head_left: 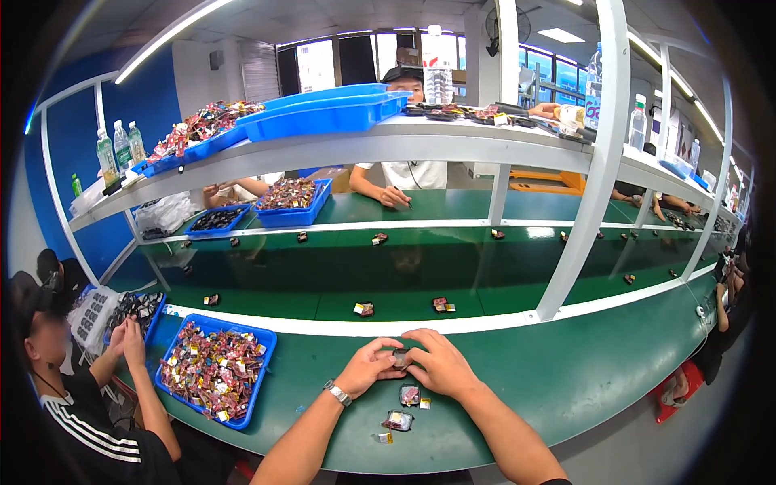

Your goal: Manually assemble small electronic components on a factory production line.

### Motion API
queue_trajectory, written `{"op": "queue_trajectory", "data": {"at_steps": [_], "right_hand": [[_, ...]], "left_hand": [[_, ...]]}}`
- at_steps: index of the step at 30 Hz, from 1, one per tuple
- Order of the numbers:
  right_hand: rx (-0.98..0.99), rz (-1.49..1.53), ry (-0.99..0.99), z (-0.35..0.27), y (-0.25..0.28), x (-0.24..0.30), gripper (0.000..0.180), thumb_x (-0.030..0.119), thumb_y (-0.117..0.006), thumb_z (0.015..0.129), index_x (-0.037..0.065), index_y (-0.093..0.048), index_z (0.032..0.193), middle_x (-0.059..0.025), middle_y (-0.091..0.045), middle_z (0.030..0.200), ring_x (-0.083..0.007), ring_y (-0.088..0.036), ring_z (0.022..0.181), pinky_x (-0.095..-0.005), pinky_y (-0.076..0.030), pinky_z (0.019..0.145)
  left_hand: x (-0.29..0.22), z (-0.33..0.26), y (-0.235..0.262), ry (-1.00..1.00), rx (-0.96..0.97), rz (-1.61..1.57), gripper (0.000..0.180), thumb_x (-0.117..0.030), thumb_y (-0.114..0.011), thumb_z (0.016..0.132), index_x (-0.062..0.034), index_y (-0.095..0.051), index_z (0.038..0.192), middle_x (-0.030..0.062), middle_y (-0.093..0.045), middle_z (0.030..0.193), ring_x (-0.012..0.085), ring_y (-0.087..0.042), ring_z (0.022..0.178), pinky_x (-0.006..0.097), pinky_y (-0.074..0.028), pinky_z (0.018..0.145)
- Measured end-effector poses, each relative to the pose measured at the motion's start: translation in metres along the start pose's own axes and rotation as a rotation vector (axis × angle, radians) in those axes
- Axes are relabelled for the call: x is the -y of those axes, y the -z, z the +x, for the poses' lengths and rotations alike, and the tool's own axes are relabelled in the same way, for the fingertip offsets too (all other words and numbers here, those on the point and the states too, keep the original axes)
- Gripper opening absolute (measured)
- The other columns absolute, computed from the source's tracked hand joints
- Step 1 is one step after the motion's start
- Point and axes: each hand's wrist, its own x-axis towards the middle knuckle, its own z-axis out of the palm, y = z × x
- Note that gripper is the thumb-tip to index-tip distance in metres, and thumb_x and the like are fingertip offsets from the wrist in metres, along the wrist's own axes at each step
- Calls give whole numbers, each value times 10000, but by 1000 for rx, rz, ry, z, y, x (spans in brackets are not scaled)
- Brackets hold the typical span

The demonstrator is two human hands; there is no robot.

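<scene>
Over the green bench, my left hand (366, 370) and my right hand (444, 365) are closed together around a small dark casing (400, 359). Fingers of both hands cover most of it, so its inside hardly shows. Just below my hands lies a small black case with a red circuit board (410, 395), and a small silver-and-yellow battery pouch (425, 403) sits at its right side. Closer to me is a second black case (398, 420) with a pale part on it. Another battery pouch (385, 438) rests near the bench's front edge.
A blue tray heaped with red circuit boards (214, 370) stands at my left, beside a seated co-worker (89, 388). Beyond a white rail, a green conveyor belt (388, 275) carries scattered small assemblies. White posts (584, 186) hold a shelf with blue trays (315, 113) and bottles.
</scene>
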Motion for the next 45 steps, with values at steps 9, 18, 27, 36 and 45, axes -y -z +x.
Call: {"op": "queue_trajectory", "data": {"at_steps": [9, 18, 27, 36, 45], "right_hand": [[63, 213, -132, -7, -18, -6, 110, 113, -704, 785, 82, -718, 889, -78, -579, 1222, -278, -526, 1166, -389, -450, 974], [-37, 373, -310, -9, -24, -4, 108, 136, -688, 785, 76, -723, 868, -86, -624, 1172, -281, -540, 1158, -388, -450, 979], [-28, 417, -265, -11, -21, -4, 122, 151, -697, 791, 83, -732, 887, -83, -622, 1164, -274, -539, 1154, -387, -440, 989], [-100, 369, -350, -11, -32, 1, 134, 142, -699, 809, 103, -739, 931, -49, -627, 1131, -260, -553, 1122, -373, -469, 948], [-131, 371, -368, -14, -34, 3, 142, 147, -695, 820, 105, -745, 945, -52, -629, 1141, -265, -553, 1119, -374, -464, 955]], "left_hand": [[3, 2, 5, 18, 16, 17, 301, -19, -501, 961, -52, -476, 1259, 104, -631, 1144, 181, -621, 1070, 357, -534, 955], [2, -1, 6, -53, 150, 30, 367, 33, -495, 940, -32, -430, 1295, 151, -582, 1218, 211, -593, 1130, 375, -505, 1007], [4, 1, 4, -14, 74, 19, 322, 31, -477, 948, -38, -447, 1261, 124, -599, 1171, 208, -596, 1117, 408, -511, 999], [7, 3, 7, 2, 57, -59, 273, -89, -536, 974, -53, -476, 1238, 101, -587, 1164, 211, -600, 1105, 405, -522, 980], [7, 1, 3, -10, 48, -64, 258, -91, -546, 970, -57, -491, 1220, 104, -587, 1160, 210, -603, 1093, 406, -523, 970]]}}
